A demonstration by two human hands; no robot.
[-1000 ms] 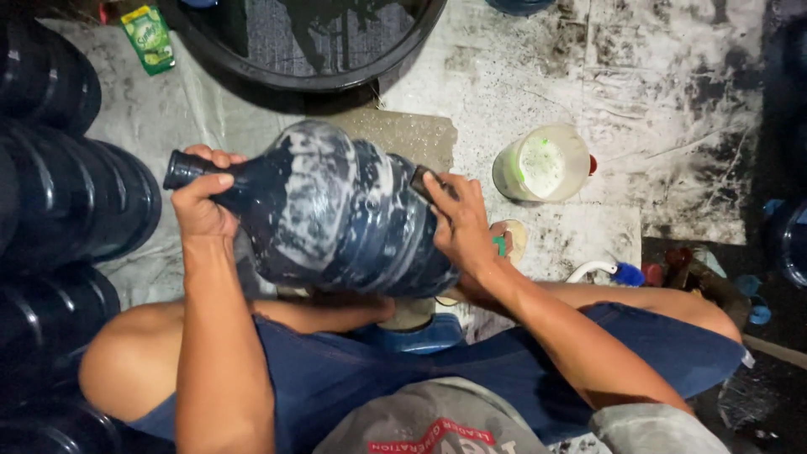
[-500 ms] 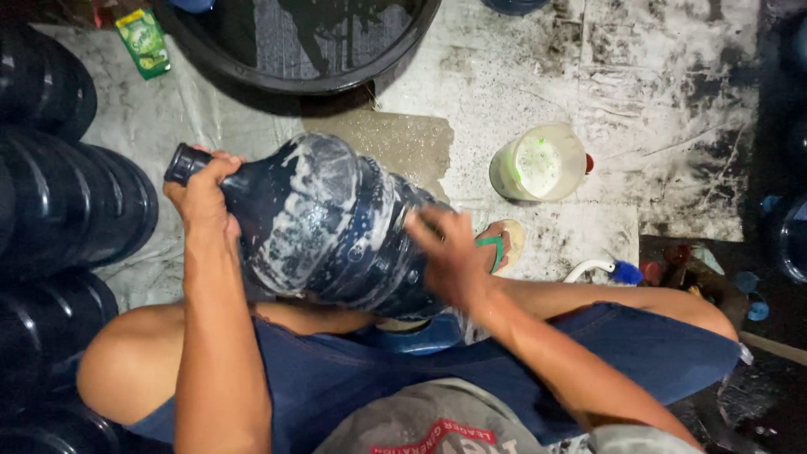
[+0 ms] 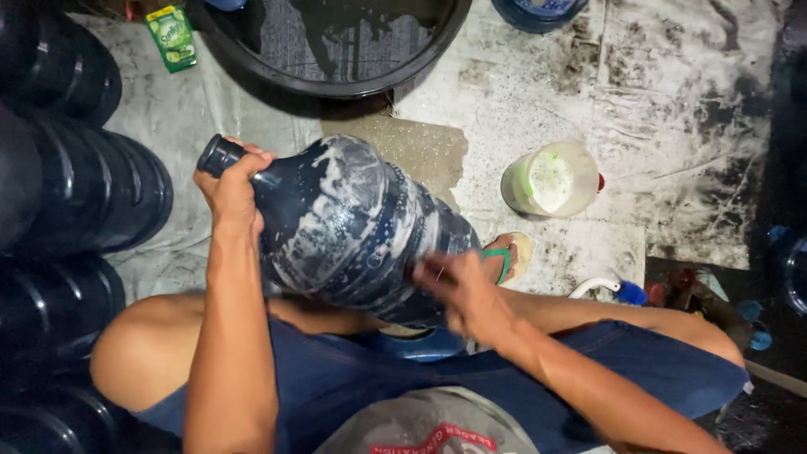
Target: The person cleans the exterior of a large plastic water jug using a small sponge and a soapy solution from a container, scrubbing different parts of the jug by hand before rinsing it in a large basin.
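A large dark blue water jug (image 3: 353, 227), streaked with white soap foam, lies tilted across my lap with its neck pointing up and left. My left hand (image 3: 231, 189) grips the jug's neck just below the cap. My right hand (image 3: 462, 294) is blurred against the jug's lower side, fingers bent on the soapy surface; whether it holds a cloth or sponge is unclear. My knees and blue shorts show under the jug.
Several dark blue jugs (image 3: 76, 185) are stacked along the left edge. A big black basin (image 3: 336, 50) sits at the top, a green soap packet (image 3: 172, 38) beside it. A translucent tub of soapy liquid (image 3: 551, 178) stands on the wet concrete at right. A green sandal (image 3: 504, 256) is by my foot.
My right hand has slid down the jug's side from its upper flank toward my lap. The jug has tilted slightly, and my left hand has kept its hold on the neck.
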